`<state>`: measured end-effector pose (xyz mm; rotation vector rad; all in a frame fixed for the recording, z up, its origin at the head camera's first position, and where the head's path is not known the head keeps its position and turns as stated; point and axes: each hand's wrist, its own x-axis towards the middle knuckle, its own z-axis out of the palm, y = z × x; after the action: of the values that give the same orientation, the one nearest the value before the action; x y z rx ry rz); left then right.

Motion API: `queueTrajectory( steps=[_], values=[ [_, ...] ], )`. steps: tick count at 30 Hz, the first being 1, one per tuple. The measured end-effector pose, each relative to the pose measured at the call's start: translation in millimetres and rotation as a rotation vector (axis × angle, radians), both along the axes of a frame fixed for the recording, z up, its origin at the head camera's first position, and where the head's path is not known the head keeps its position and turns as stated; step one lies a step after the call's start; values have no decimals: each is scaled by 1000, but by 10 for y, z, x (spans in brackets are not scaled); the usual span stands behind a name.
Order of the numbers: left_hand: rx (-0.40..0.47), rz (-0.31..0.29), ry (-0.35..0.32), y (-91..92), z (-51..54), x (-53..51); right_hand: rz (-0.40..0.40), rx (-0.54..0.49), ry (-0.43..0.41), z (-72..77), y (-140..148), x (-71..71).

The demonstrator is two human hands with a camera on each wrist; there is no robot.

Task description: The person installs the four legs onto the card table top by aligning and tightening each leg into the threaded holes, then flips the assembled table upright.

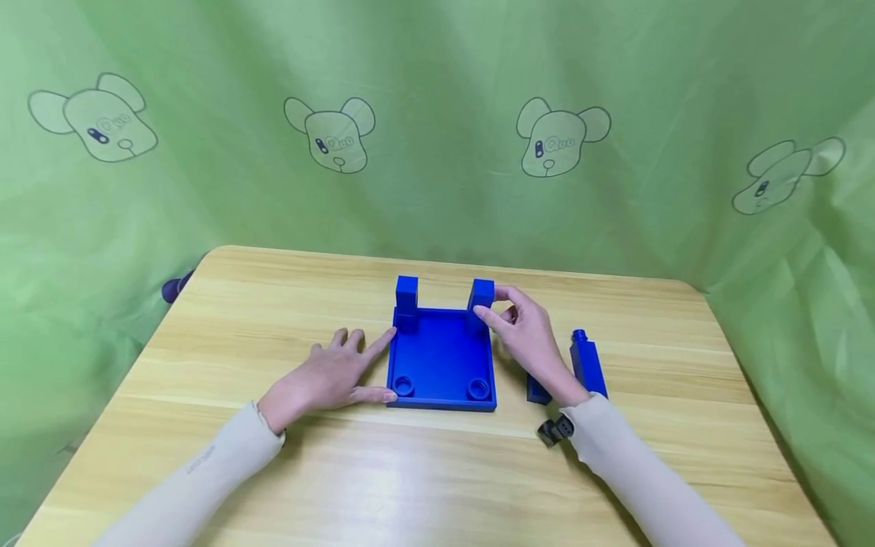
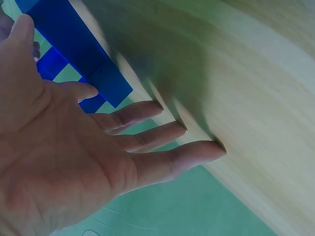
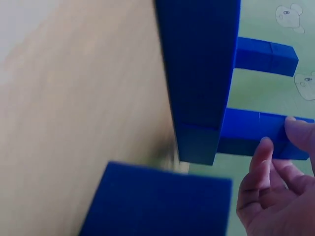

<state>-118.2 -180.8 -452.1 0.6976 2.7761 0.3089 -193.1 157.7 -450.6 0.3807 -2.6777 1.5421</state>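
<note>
A square blue tray with raised edges lies on the table, with round sockets in its two near corners. Blue posts stand upright at its far corners, the left post and the right post. My right hand pinches the right post between thumb and fingers; the right wrist view shows the fingers of that hand around this post. My left hand is spread at the tray's left side, index fingertip and thumb touching its edge.
Right of the tray, a loose blue post with a threaded end lies on the wooden table. Another blue piece is partly hidden by my right wrist. A small black object is by the right cuff. Green cloth hangs behind.
</note>
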Motion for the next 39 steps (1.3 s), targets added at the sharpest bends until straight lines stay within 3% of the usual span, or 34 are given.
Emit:
queueTrajectory(
  steps=[7,21,33,39],
  values=[
    [0,10,-4,-8,-10,36,-4,-10,-27,2,74,130],
    [-2,6,26,-6,-14,35,-129,-125,52,65,616,522],
    [3,9,22,-6,-17,33,-272,38,-24,-44,1091,870],
    [12,6,27,6,-17,10,-304,136,-124,-121,1309,921]
  ],
)
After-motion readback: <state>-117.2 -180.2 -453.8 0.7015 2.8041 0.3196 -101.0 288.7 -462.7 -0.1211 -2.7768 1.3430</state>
